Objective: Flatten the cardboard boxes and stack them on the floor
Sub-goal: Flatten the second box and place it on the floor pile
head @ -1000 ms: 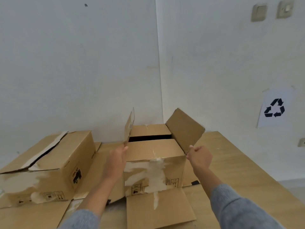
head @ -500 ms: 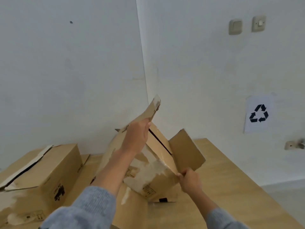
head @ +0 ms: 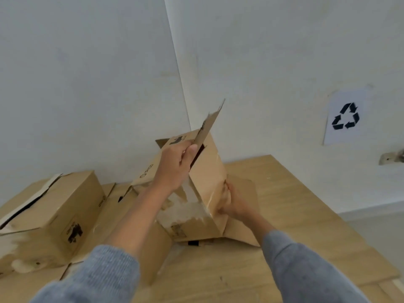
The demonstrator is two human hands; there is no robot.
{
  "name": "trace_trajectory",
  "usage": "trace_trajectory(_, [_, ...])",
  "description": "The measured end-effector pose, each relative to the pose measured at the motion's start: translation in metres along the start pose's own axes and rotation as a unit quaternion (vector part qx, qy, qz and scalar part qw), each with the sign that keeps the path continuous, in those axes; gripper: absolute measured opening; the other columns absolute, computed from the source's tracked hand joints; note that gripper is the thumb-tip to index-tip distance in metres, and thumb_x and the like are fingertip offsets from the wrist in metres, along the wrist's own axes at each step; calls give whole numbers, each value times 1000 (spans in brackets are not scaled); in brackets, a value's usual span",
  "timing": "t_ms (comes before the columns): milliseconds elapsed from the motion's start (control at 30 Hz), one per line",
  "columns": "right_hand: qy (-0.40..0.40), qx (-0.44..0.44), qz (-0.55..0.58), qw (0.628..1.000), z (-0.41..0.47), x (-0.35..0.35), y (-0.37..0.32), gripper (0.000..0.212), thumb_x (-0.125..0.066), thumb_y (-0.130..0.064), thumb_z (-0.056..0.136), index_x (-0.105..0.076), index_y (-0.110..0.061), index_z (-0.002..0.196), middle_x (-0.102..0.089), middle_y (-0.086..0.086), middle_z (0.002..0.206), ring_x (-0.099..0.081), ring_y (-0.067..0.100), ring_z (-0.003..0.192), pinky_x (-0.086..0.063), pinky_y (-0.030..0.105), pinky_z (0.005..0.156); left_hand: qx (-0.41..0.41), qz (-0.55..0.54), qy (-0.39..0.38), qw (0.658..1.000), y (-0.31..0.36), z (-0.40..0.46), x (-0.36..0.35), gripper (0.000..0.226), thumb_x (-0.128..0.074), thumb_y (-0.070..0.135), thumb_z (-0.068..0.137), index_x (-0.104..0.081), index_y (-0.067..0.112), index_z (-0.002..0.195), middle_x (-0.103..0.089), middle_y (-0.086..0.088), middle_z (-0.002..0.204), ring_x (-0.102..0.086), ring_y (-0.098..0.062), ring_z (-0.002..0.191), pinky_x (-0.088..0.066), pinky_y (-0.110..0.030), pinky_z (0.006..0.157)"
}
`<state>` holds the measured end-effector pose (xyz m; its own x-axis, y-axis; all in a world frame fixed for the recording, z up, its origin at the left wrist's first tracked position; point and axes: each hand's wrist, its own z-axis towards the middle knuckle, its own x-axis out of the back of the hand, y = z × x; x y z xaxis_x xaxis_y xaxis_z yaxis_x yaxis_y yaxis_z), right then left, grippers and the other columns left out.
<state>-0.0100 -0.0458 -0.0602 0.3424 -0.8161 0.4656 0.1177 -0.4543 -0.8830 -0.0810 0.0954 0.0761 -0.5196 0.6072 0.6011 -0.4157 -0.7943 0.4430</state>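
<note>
Left hand: our fingers curled round a raised flap of the tilted cardboard box, thumb on the near face.

Right hand: our fingers pressed against the box's right side wall; whether they curl round an edge we cannot tell.

Tilted cardboard box: stands on one lower edge on the wooden table, torn patches on its front.

Second cardboard box: left of the tilted box, on the same table, apart from it.

Recycling sign: on the wall right of the tilted box.
</note>
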Motion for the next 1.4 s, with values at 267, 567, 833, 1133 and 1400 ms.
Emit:
trace_trajectory(267, [52, 45, -16, 998, 9, 22, -6, 63, -81, -26, 67, -53, -12, 121, -55, -1, 106, -57, 23, 103, -50, 34, 92, 60, 13, -56, 997, -14, -3, 12, 35, -41, 30, 97, -55, 20, 128, -63, 10, 109, -58, -4, 82, -39, -4, 68])
trace_trajectory(567, [218, 146, 107, 959, -10, 37, -29, 22, -70, -4, 78, -69, -9, 99, -70, 6, 97, -65, 25, 91, -54, 47, 86, 73, 89, -140, 983, -29, 3, 32, 82, -82, 25, 65, -43, 20, 137, -50, 2, 138, -43, -10, 127, -33, -29, 109])
trace_trajectory(833, [311, 184, 134, 923, -7, 49, -68, 18, -72, -13, 76, -70, -13, 94, -67, 6, 96, -62, 20, 90, -51, 30, 81, -33, 105, 34, 993, -30, 2, 47, 44, -73, 1, 73, -65, 12, 116, -61, -3, 102, -57, -15, 94, -44, -20, 89])
trace_trajectory(1133, [388, 112, 270, 874, 0, 56, -109, 26, -74, -15, 78, -55, -16, 95, -59, 6, 106, -56, 15, 92, -43, 24, 81, -13, 56, 147, 987, -1, 24, 72, 15, -63, 5, 83, -66, 7, 98, -65, 1, 80, -58, -11, 68, -42, -2, 59])
trace_trajectory(1400, [288, 2, 239, 927, 0, 43, -94, 17, -58, -5, 88, -63, -8, 104, -63, 6, 101, -54, 18, 90, -40, 26, 78, 127, -61, 346, 928, 10, 58, 87, 16, -58, 7, 86, -63, 4, 101, -63, -1, 88, -59, -14, 80, -45, -19, 69])
